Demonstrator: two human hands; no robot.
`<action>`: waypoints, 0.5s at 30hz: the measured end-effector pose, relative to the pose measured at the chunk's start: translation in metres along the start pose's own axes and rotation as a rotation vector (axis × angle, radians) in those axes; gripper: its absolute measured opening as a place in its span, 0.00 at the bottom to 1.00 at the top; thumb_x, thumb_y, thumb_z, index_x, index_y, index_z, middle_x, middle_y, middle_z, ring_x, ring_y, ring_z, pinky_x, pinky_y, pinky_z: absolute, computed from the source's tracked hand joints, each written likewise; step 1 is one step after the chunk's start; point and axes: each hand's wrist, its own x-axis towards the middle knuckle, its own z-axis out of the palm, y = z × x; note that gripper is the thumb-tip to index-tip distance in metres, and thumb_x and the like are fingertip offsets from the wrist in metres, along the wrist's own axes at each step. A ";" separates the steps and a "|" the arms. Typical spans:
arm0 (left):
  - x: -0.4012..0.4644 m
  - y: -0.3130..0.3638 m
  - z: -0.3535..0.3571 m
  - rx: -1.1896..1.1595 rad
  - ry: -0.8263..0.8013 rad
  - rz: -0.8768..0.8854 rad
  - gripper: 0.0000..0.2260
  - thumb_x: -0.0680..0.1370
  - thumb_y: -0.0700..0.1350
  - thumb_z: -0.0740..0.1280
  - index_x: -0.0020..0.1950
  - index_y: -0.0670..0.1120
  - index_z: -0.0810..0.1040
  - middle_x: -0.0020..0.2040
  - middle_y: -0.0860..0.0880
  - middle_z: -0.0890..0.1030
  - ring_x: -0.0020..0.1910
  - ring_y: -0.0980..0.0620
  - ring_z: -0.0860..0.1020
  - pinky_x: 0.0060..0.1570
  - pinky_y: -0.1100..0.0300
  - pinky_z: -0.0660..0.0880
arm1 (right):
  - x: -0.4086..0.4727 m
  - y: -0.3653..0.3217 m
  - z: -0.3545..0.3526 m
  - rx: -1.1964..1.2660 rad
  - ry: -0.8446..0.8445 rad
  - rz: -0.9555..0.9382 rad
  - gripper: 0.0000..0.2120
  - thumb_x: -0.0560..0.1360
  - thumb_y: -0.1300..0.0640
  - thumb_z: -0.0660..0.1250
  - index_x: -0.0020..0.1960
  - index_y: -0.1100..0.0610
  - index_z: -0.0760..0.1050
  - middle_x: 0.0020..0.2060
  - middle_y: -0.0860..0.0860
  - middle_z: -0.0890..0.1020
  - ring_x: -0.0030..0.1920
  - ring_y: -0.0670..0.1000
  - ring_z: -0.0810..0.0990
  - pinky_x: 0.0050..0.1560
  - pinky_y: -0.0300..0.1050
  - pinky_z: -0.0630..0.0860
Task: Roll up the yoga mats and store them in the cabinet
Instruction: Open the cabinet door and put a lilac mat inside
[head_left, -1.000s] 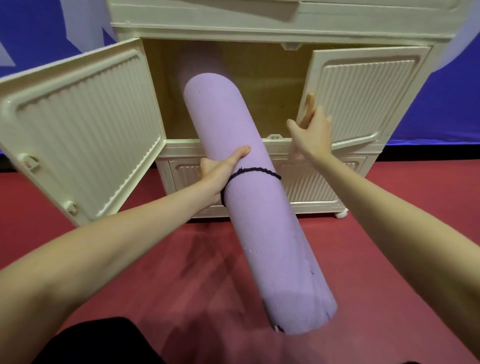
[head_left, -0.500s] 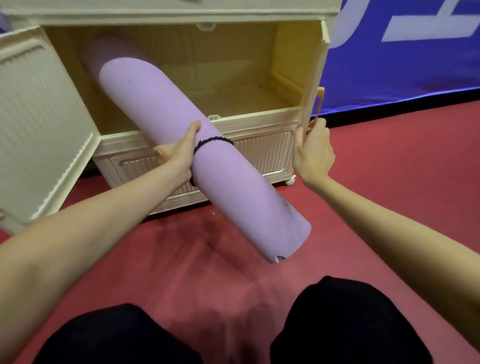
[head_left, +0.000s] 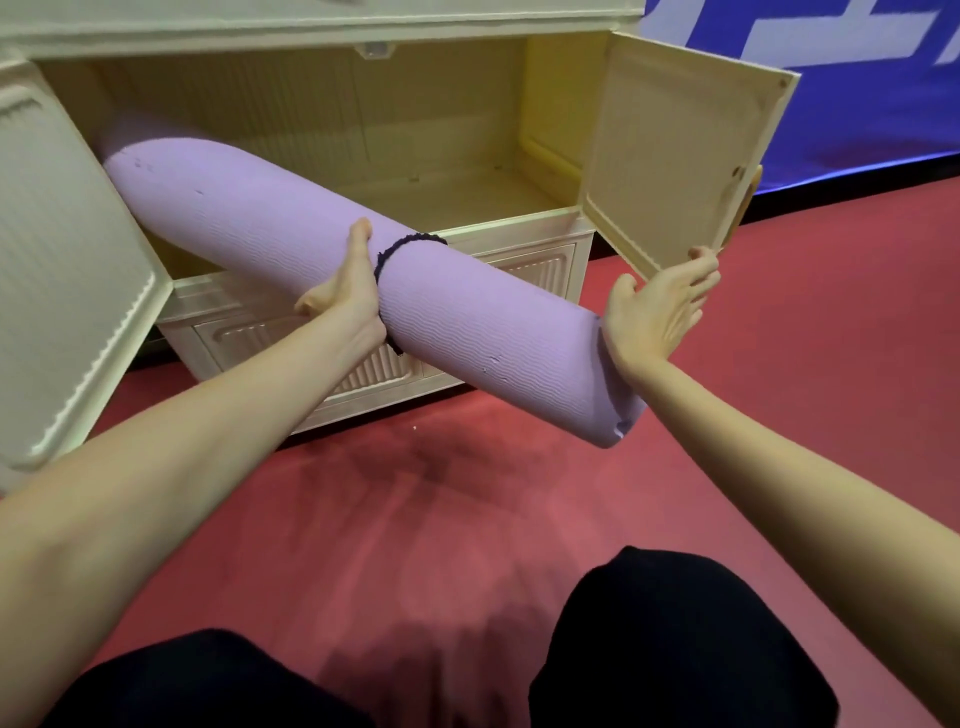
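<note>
The rolled yoga mat (head_left: 291, 239) in front of you is pale lilac with a fine wavy texture, wound into a thick, long cylinder and bound near its middle by a thin dark band (head_left: 402, 247). A few small nicks mark its surface, and the near end looks slightly ragged at the lower edge. It lies slanted: the far end is inside the open upper compartment of the cream cabinet (head_left: 322, 31), against the back left corner, while the near end sticks out over the front sill and hangs above the red floor (head_left: 810, 332), lower and to the right.

Your left hand (head_left: 345, 283) grips the mat from below, just beside the band, with the thumb lying up over the top of the roll and the fingers curled underneath, where you cannot see them. Your right hand (head_left: 657, 306) is spread, fingers straight and close together; its palm sits against the near end of the roll, and the fingertips touch the lower corner of the right door (head_left: 675, 156), which stands open. The left door (head_left: 57, 270) is swung wide toward you. Your dark-clad knees (head_left: 670, 639) show at the bottom.
</note>
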 end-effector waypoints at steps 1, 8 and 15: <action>-0.001 0.000 0.000 0.009 0.007 0.002 0.55 0.48 0.65 0.77 0.68 0.43 0.61 0.58 0.46 0.75 0.46 0.45 0.80 0.43 0.41 0.80 | 0.004 0.002 0.000 -0.037 -0.017 -0.012 0.26 0.68 0.62 0.62 0.65 0.60 0.66 0.63 0.58 0.69 0.63 0.61 0.70 0.61 0.51 0.64; -0.001 -0.003 0.011 0.033 0.026 0.010 0.46 0.49 0.64 0.79 0.56 0.44 0.62 0.54 0.48 0.75 0.46 0.44 0.80 0.43 0.40 0.80 | 0.045 0.019 -0.001 -0.091 -0.219 0.014 0.20 0.72 0.57 0.64 0.62 0.61 0.69 0.67 0.60 0.65 0.70 0.61 0.63 0.70 0.54 0.57; -0.002 0.003 0.032 0.014 0.036 -0.032 0.47 0.49 0.64 0.79 0.58 0.44 0.63 0.53 0.48 0.76 0.43 0.43 0.81 0.41 0.34 0.78 | 0.073 0.016 -0.002 -0.269 -0.395 -0.172 0.27 0.71 0.45 0.67 0.62 0.61 0.70 0.73 0.68 0.57 0.76 0.65 0.49 0.73 0.59 0.47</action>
